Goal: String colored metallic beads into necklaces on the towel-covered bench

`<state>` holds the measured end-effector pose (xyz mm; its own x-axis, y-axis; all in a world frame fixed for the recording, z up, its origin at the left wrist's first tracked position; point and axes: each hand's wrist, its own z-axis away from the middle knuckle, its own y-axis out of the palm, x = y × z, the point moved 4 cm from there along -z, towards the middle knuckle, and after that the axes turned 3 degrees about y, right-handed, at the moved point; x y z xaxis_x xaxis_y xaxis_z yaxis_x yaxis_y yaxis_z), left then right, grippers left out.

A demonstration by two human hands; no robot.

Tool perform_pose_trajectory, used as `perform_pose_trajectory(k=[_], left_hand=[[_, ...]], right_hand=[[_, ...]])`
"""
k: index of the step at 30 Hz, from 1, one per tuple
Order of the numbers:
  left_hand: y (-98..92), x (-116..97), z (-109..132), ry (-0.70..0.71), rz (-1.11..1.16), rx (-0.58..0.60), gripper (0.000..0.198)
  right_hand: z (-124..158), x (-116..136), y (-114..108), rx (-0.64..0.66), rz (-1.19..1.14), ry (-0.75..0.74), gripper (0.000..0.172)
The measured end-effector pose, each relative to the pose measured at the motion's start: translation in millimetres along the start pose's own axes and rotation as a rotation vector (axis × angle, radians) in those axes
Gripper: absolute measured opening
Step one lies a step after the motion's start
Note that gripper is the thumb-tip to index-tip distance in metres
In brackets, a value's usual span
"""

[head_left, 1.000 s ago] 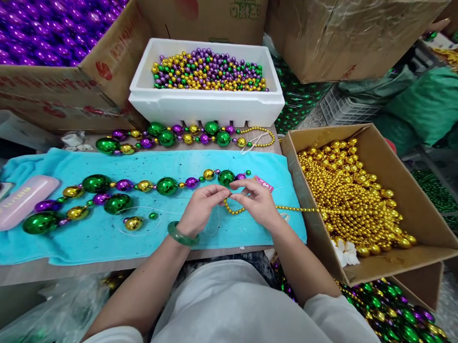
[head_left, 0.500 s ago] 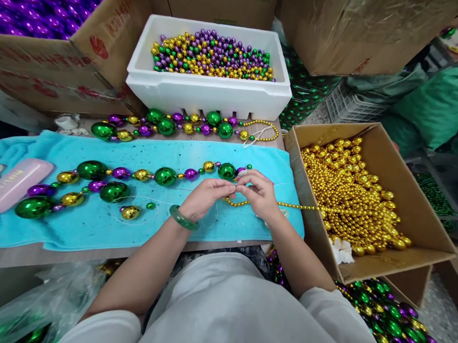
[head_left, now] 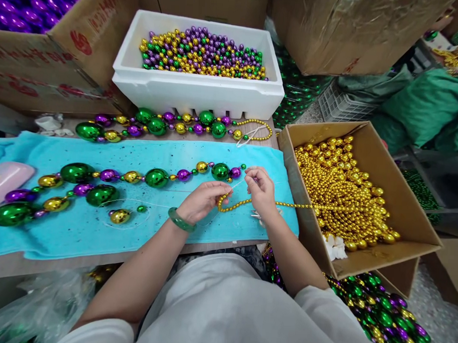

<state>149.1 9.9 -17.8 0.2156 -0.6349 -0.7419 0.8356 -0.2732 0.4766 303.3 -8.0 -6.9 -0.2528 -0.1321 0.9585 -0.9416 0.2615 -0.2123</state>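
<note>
My left hand (head_left: 204, 203), with a green bangle (head_left: 180, 220) at its wrist, pinches the end of a gold bead chain (head_left: 238, 206). That chain curves under my right hand and runs right into a cardboard box. My right hand (head_left: 261, 190) is closed on a thin clear thread (head_left: 239, 184), stretched between both hands. Just beyond my fingers lies a strand of big green, purple and gold beads (head_left: 156, 178), doubled back on the blue towel (head_left: 79, 246). A loose gold bead (head_left: 120, 216) and a small green bead (head_left: 141, 208) rest near its lower row.
A finished-looking necklace (head_left: 156, 126) lies behind the towel, before a white foam box (head_left: 197, 93) of small beads. The cardboard box (head_left: 395, 255) of gold chains stands at the right. Scissors (head_left: 258, 216) lie partly behind my right wrist. A pink case (head_left: 6, 184) is at left.
My hands were together at the fingertips; now they are apart, the right one moved up and right, with thread showing between them. The whole view has shifted slightly.
</note>
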Motion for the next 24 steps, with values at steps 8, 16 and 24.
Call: perform_pose_trajectory(k=[8, 16, 24], left_hand=[[1.8, 3, -12, 0.353, -0.084, -0.221, 0.016], [2.9, -4, -6, 0.404, -0.572, 0.053, 0.019], [1.9, 2, -9, 0.311, -0.239, -0.026, 0.022]], right_hand=[[26, 14, 20, 0.01, 0.395, -0.355, 0.014], [9, 7, 3, 0.111, 0.152, -0.127, 0.008], [8, -5, 7, 0.152, -0.135, 0.185, 0.011]])
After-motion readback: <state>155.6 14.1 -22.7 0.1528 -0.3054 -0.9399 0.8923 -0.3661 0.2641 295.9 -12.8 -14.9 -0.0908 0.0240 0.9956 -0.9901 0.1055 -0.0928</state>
